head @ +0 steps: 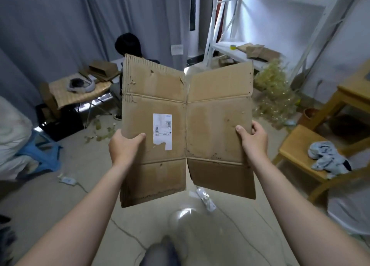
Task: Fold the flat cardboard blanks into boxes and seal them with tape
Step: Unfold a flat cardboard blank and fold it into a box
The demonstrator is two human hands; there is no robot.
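Observation:
I hold a flat brown cardboard blank [216, 125] upright in front of me, above the floor. It carries a white shipping label [162, 131] on its left panel, and its top and bottom flaps stick out flat. My left hand [125, 145] grips the blank's left edge, thumb on the front face. My right hand [254, 139] grips the right edge the same way. A roll of yellow tape [232, 47] lies on the white shelf at the back.
A person [128, 45] sits behind the blank beside a small table [80, 93] with folded cardboard [103, 69]. More cardboard [258, 52] lies on the white shelving unit [220, 45]. Wooden chair [300, 155] with a cloth at right, blue stool [43, 153] at left, cables on the floor.

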